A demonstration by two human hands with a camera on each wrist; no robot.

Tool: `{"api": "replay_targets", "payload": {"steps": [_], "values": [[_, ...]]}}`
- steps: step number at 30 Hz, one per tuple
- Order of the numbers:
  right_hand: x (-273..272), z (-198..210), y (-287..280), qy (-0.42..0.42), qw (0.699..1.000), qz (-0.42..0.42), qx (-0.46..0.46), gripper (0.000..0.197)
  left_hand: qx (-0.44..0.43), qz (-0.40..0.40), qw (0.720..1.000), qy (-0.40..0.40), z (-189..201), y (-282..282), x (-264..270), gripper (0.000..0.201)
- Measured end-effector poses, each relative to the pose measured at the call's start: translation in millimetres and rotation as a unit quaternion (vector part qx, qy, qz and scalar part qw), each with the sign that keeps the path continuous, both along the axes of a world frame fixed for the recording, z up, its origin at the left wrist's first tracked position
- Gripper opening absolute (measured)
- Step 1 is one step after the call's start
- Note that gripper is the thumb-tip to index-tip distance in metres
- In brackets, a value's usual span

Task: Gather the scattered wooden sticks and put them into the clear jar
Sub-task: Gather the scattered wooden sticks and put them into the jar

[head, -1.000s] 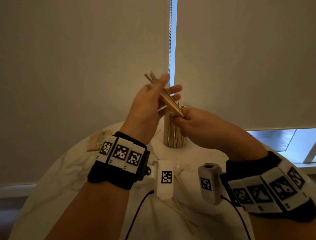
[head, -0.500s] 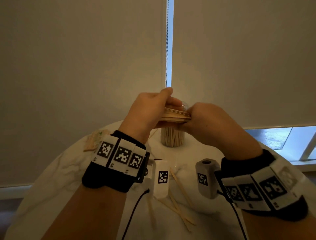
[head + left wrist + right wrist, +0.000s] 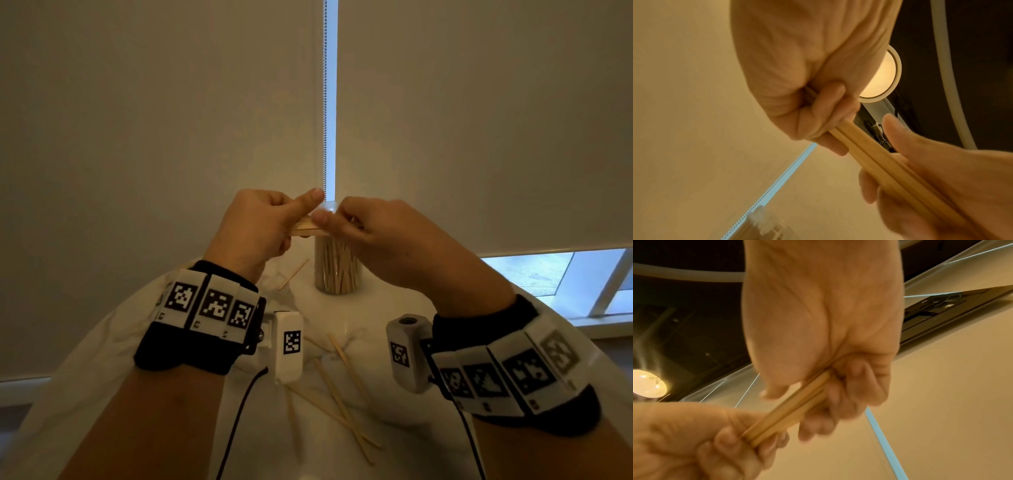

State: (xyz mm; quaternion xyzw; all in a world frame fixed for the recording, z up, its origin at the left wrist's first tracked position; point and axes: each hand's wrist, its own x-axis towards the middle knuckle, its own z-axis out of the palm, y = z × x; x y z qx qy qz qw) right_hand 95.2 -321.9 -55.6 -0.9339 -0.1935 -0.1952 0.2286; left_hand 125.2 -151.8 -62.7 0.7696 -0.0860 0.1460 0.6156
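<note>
I hold a bundle of wooden sticks [image 3: 306, 229] level between my two hands, just above the mouth of the clear jar [image 3: 335, 270]. My left hand [image 3: 255, 229] has its fingers curled round one end of the bundle, with the thumb stretched out over the top. My right hand [image 3: 373, 233] grips the other end, fingers wrapped under and thumb pressed on top (the right wrist view is blurred, but the curl of the fingers round the sticks [image 3: 789, 408] is plain). From the left wrist, the sticks [image 3: 875, 162] run side by side from one fist into the other.

The jar stands upright on the white marble table [image 3: 102, 359], already packed with sticks standing on end. Several loose sticks [image 3: 339, 397] lie crossed on the table near me, between my wrists, and a single stick [image 3: 294, 274] lies just left of the jar.
</note>
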Motion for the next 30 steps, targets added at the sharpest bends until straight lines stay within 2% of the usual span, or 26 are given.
{"api": "replay_targets", "payload": {"steps": [2, 5, 10, 14, 16, 18, 20, 23, 26, 30], "values": [[3.8, -1.4, 1.2, -0.049, 0.998, -0.048, 0.014, 0.061, -0.01, -0.012, 1.0, -0.004, -0.3, -6.1, -1.1, 0.046], [9.7, -3.2, -4.0, -0.07, 0.991, -0.104, 0.052, 0.059, 0.084, 0.009, 0.996, -0.041, 0.2, -13.2, -4.1, 0.052], [10.6, -1.3, -16.1, -0.038, 0.989, -0.104, 0.096, 0.056, 0.165, -0.046, 0.984, -0.059, -1.1, -14.0, -9.2, 0.051], [7.5, -0.7, -15.2, -0.029, 0.992, -0.08, 0.094, 0.055, 0.181, 0.018, 0.98, -0.08, -2.3, -17.2, -8.8, 0.057], [9.3, -1.4, -14.0, -0.05, 0.992, -0.072, 0.09, 0.055, 0.168, 0.037, 0.982, -0.082, -2.7, -19.7, -8.1, 0.056], [10.4, -1.9, -14.3, -0.082, 0.989, -0.086, 0.083, 0.058, 0.138, 0.019, 0.987, -0.084, -2.6, -22.1, -8.8, 0.053], [11.8, -1.8, -17.9, -0.105, 0.985, -0.11, 0.083, 0.059, 0.074, -0.061, 0.995, -0.041, -1.7, -23.2, -9.8, 0.048], [12.2, -0.3, -23.3, -0.1, 0.985, -0.105, 0.096, 0.057, 0.022, -0.159, 0.986, 0.042, -0.6, -20.5, -11.4, 0.044], [11.6, 0.9, -21.3, -0.134, 0.982, -0.089, 0.1, 0.052, -0.013, -0.129, 0.991, 0.046, -1.9, -21.0, -8.4, 0.038], [16.2, -4.5, -19.3, -0.151, 0.979, -0.116, 0.077, 0.053, -0.039, -0.069, 0.996, 0.029, -7.4, -20.5, 0.0, 0.036]]}}
